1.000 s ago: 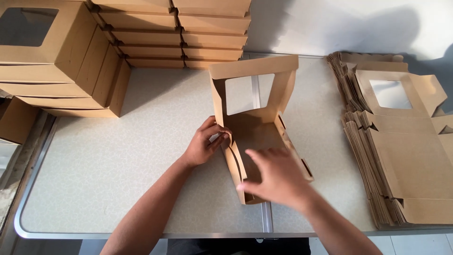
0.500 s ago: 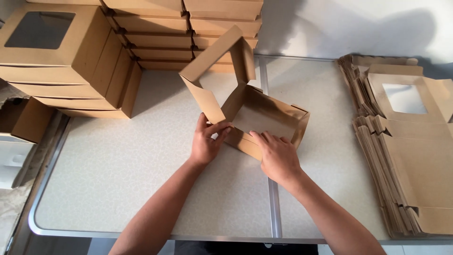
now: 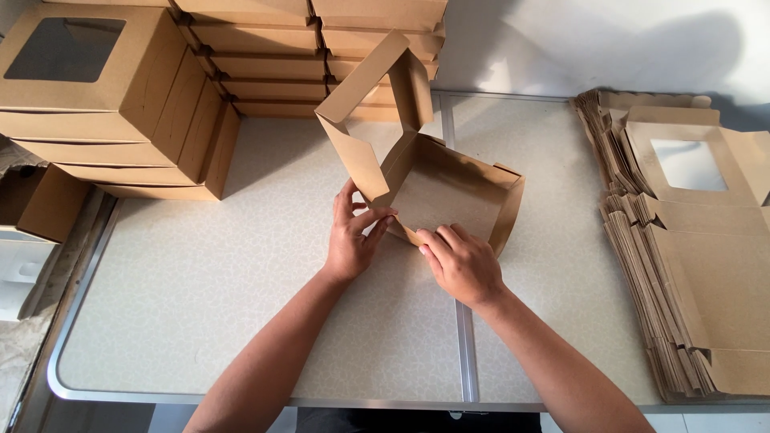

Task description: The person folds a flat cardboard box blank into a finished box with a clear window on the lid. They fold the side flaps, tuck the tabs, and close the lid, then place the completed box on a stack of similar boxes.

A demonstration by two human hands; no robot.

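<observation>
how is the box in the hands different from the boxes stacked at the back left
The box in the hands stands open, lid raised, its inside showing; the stacked boxes are shut. The first lies alone on the table under the left hand and right hand; the others sit piled. Both are brown card with a window in the lid.

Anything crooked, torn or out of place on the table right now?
Nothing stands out. The half-folded box sits turned at an angle to the table edge, lid up, with both hands, left hand and right hand, on its near wall. The flat sheets on the right are fanned, not squared.
</observation>
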